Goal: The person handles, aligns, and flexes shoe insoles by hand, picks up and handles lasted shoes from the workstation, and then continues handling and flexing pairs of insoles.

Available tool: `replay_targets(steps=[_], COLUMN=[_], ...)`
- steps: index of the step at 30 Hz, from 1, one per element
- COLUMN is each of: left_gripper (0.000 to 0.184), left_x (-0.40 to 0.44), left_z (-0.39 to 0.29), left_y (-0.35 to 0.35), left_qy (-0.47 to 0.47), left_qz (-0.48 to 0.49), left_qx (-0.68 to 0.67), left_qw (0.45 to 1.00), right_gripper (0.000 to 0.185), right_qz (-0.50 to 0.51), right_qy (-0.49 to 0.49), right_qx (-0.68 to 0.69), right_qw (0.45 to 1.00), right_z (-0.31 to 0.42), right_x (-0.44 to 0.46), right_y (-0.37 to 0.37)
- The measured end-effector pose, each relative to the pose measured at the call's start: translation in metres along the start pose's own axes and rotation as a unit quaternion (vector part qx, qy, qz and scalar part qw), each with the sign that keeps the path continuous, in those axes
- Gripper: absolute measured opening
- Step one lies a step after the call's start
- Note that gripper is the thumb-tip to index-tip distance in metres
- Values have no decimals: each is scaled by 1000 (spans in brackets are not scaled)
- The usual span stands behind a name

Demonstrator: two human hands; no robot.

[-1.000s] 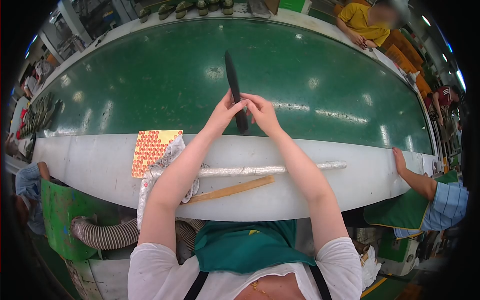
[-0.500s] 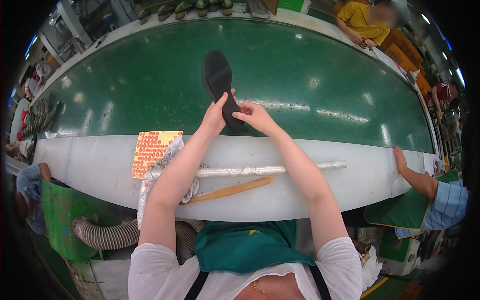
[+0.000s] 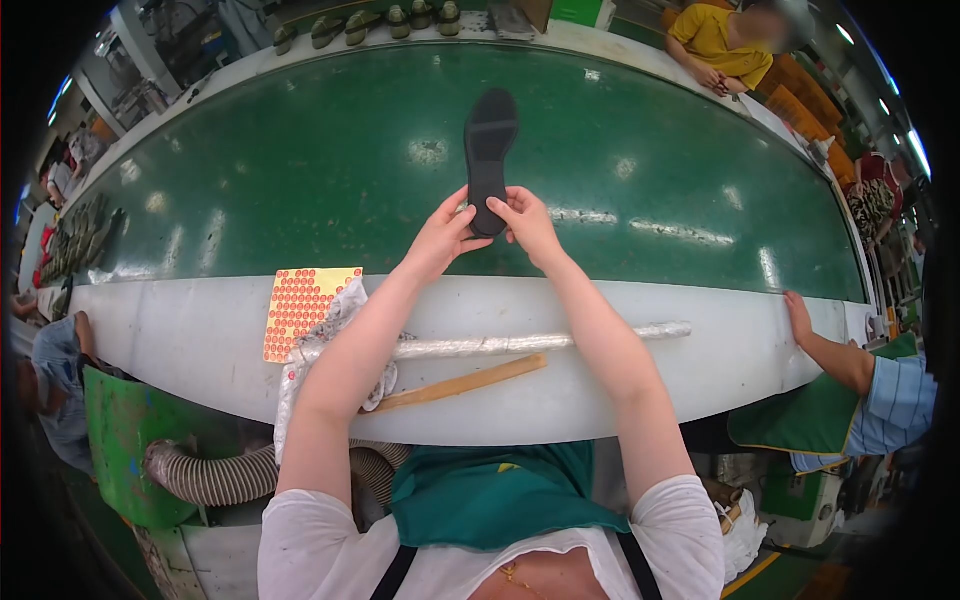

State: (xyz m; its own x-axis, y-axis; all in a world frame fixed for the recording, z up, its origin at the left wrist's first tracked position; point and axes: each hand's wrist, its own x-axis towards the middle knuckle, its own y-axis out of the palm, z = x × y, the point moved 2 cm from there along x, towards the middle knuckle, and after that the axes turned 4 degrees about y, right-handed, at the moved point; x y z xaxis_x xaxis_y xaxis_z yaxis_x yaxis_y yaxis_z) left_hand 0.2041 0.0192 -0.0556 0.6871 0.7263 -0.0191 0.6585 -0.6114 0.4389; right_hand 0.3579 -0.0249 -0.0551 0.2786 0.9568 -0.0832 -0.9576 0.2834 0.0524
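A black shoe sole (image 3: pixel 490 145) is held up over the green conveyor belt (image 3: pixel 330 170), its toe end pointing away from me and its underside facing me. My left hand (image 3: pixel 445 232) grips the heel end from the left, thumb on the near face. From the right, my right hand (image 3: pixel 528 222) is closed on the same heel end, its thumb pressed on the flat face. Fingers behind the sole are partly hidden.
On the white ledge (image 3: pixel 680 385) lie a sheet of red round stickers (image 3: pixel 305 300), a wrapped pipe (image 3: pixel 480 346), a wooden stick (image 3: pixel 460 384) and a crumpled cloth (image 3: pixel 345 310). Several shoes (image 3: pixel 355 28) line the far edge. A co-worker's hand (image 3: pixel 797 318) rests at right; another person (image 3: pixel 715 50) sits opposite.
The sole has moved right and turned from a leftward tilt to nearly upright. My left hand has shifted down to the heel, and my right hand has moved slightly right.
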Motion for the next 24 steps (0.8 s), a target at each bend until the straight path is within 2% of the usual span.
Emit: replay_targets(steps=[11, 17, 20, 24], left_gripper=[48, 44, 43, 43], left_x=[1, 5, 5, 4], left_z=[-4, 1, -2, -2], left_y=[-3, -15, -16, -15], left_qy=[17, 31, 40, 37], left_qz=[-35, -107, -127, -125], left_qx=[-2, 14, 21, 35], left_qw=[999, 994, 991, 991], right_gripper=[35, 35, 37, 36], right_qz=[-20, -96, -145, -130], right_qy=[-9, -36, -62, -86], right_qx=[-19, 72, 167, 206], right_qw=[1000, 992, 973, 966], right_z=[-3, -5, -4, -4], right_x=[3, 7, 12, 15], right_y=[-1, -6, -18, -26])
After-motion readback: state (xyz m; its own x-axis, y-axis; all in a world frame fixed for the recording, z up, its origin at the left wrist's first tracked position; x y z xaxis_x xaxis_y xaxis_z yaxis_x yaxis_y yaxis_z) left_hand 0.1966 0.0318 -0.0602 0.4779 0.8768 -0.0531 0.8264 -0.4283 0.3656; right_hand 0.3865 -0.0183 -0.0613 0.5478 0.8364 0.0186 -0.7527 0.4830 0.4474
